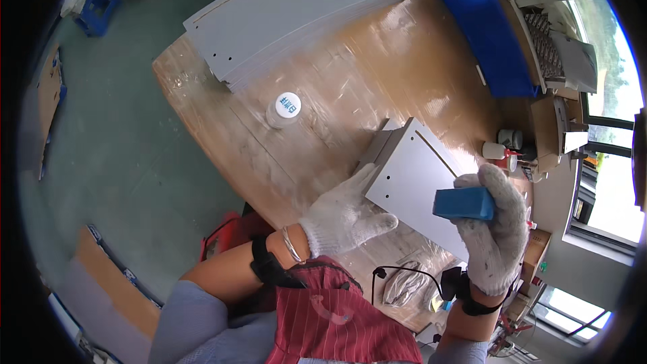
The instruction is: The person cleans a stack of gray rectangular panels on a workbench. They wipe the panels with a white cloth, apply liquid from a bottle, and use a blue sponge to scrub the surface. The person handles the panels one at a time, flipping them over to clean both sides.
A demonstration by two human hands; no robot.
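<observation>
My right hand point(500, 232), in a knitted white glove, is closed around a blue rectangular block point(464, 203) and holds it over a small stack of light grey panels point(421, 182). The top panel has dark round holes and a narrow groove along its far side. My left hand point(344, 214), gloved the same way, lies by the stack's left edge with its fingers stretched and thumb apart. Its fingertips seem to touch the panel sides. Left of the stack, a clear container with a white printed lid point(288, 105) stands on the film-covered table point(323, 135).
Long grey panels point(290, 13) are piled along the far side of the table. A blue bin point(488, 34) stands far right, with jars point(510, 139) and cardboard boxes nearby. Crumpled cloth point(406, 283) and a black cable lie near me. A blue stool point(98, 8) is on the floor.
</observation>
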